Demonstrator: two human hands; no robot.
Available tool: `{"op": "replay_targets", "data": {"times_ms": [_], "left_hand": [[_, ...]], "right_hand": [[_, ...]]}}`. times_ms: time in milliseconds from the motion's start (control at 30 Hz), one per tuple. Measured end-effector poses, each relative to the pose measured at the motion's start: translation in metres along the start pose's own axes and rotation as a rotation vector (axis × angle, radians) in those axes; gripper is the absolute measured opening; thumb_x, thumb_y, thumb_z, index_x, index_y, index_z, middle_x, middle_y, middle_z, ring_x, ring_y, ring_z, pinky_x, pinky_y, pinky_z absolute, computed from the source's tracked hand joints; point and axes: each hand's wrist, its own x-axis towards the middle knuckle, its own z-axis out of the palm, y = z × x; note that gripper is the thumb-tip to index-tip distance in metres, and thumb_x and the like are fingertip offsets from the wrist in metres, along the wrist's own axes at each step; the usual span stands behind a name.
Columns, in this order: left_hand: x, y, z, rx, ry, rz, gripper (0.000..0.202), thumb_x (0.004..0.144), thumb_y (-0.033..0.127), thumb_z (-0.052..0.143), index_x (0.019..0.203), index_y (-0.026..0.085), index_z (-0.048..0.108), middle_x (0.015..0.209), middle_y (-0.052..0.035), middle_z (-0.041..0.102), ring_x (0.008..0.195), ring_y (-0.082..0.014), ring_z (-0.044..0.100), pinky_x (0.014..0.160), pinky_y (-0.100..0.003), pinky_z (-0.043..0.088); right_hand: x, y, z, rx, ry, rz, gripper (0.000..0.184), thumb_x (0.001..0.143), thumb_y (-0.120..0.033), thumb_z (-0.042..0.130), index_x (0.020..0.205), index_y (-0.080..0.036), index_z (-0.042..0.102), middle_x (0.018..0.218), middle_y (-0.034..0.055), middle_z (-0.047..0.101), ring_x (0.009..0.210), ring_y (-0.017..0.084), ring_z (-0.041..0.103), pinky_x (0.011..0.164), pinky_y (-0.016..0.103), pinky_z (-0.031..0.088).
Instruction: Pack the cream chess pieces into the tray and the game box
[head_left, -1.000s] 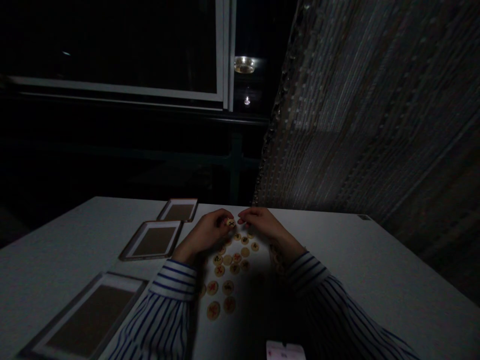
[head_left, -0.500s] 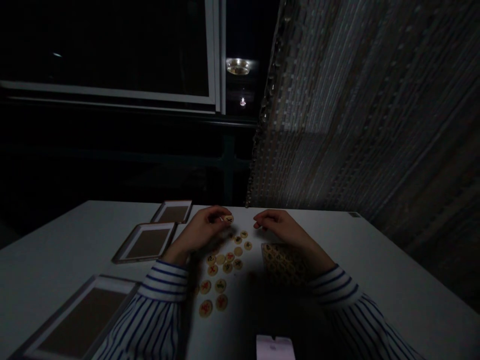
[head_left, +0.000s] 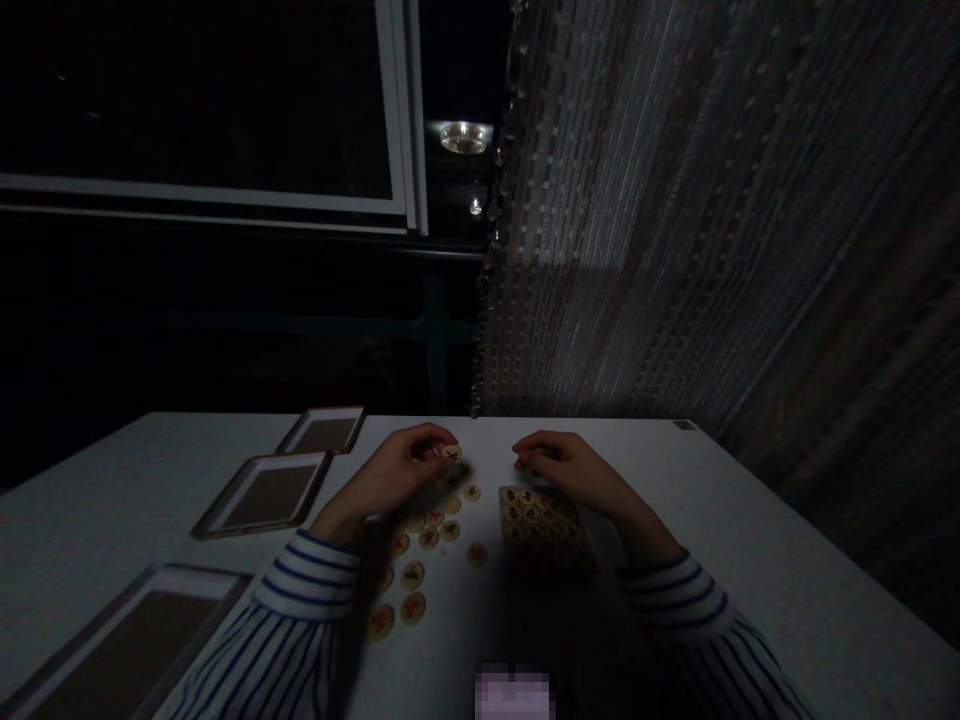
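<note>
My left hand (head_left: 405,470) pinches a Chinese chess piece (head_left: 451,453) between thumb and fingertips, its dark character facing up, just above the white table. Below it lie loose round wooden pieces, among them a red-marked piece (head_left: 412,608) and a dark-marked piece (head_left: 412,575); my left wrist and its shadow hide some. My right hand (head_left: 562,462) hovers past the far edge of a box (head_left: 544,530) packed with dark-marked pieces in rows. Its fingers are curled in towards the thumb, and whatever may be between them is hidden.
Three shallow framed trays, a far tray (head_left: 324,430), a middle tray (head_left: 262,495) and a near tray (head_left: 127,640), line the table's left side. A pale blurred object (head_left: 514,695) is at the bottom edge. A bead curtain (head_left: 600,250) hangs behind the table (head_left: 750,560), beside a dark window.
The view has turned slightly right. My left hand, still pinching the piece, has come a little lower and right over the table. My right hand has shifted slightly right, baring more of the box.
</note>
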Motion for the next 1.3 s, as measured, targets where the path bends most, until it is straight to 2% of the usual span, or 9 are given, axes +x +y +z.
{"op": "replay_targets", "data": {"times_ms": [333, 567, 933, 1133, 1300], "left_hand": [[-0.001, 0.015, 0.016, 0.119, -0.037, 0.069, 0.021, 0.072, 0.032, 0.053, 0.085, 0.016, 0.058, 0.077, -0.0017, 0.060, 0.070, -0.0131, 0.053, 0.063, -0.024, 0.041], [-0.005, 0.020, 0.041, 0.114, -0.039, 0.068, 0.018, 0.073, 0.030, 0.052, 0.086, 0.017, 0.056, 0.078, -0.0014, 0.060, 0.073, -0.0137, 0.054, 0.067, -0.026, 0.041], [0.002, 0.028, 0.077, -0.039, 0.125, 0.078, 0.016, 0.072, 0.027, 0.055, 0.085, 0.016, 0.055, 0.074, 0.0006, 0.057, 0.065, -0.0106, 0.051, 0.062, -0.023, 0.041], [0.012, 0.025, 0.101, -0.177, 0.184, 0.080, 0.016, 0.070, 0.025, 0.058, 0.082, 0.016, 0.055, 0.071, 0.0018, 0.056, 0.065, -0.0103, 0.052, 0.061, -0.022, 0.041], [0.014, 0.022, 0.106, -0.246, 0.217, 0.026, 0.017, 0.069, 0.028, 0.059, 0.079, 0.015, 0.055, 0.065, 0.0032, 0.055, 0.060, -0.0092, 0.051, 0.059, -0.021, 0.040]], "right_hand": [[-0.009, -0.007, -0.025, -0.009, 0.041, -0.081, 0.021, 0.073, -0.025, 0.053, 0.089, -0.014, 0.062, 0.083, 0.0052, 0.065, 0.080, 0.015, 0.059, 0.072, 0.027, 0.044], [-0.015, -0.014, -0.030, 0.007, 0.044, -0.106, 0.020, 0.074, -0.026, 0.053, 0.089, -0.015, 0.062, 0.083, 0.0050, 0.065, 0.077, 0.014, 0.058, 0.067, 0.026, 0.045], [-0.019, -0.016, -0.032, -0.091, 0.019, -0.192, 0.023, 0.076, -0.027, 0.051, 0.091, -0.014, 0.062, 0.084, 0.0050, 0.065, 0.077, 0.014, 0.058, 0.069, 0.026, 0.044], [-0.022, -0.017, -0.034, -0.268, 0.072, -0.214, 0.023, 0.077, -0.025, 0.050, 0.094, -0.015, 0.062, 0.089, 0.0051, 0.066, 0.080, 0.014, 0.059, 0.071, 0.025, 0.043], [-0.021, -0.014, -0.036, -0.402, 0.077, -0.224, 0.025, 0.078, -0.027, 0.047, 0.095, -0.016, 0.062, 0.088, 0.0044, 0.066, 0.080, 0.014, 0.059, 0.070, 0.024, 0.042]]}}
